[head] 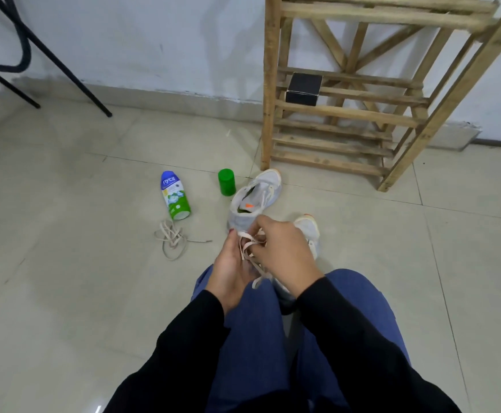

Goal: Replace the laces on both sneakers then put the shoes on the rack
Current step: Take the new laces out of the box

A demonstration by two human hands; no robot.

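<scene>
At centre frame: lace (250, 248), flat, soft, light, probably floppy; best taken near an end. Left hand (231, 263) and right hand (282, 248) are pinching it, grip closed on the strands. First sneaker (255, 198) is lying just above, second sneaker (308, 231) beside it; rack (347, 114) upper right.

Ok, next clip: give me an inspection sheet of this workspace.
surface: pale glossy tiled floor.
job's things: grey-white fabric sneaker beside the slatted wooden rack; second sneaker partly hidden behind the right hand; beige flat lace in both hands; loose beige lace heaped on the floor; no shoe on the rack.
clutter: blue-and-green plastic bottle on its side; green cylindrical container upright; black box on a rack shelf.
grips: left hand and right hand both hold the flat lace.
cables: nothing seen.
surroundings: white wall; black metal chair legs.
</scene>
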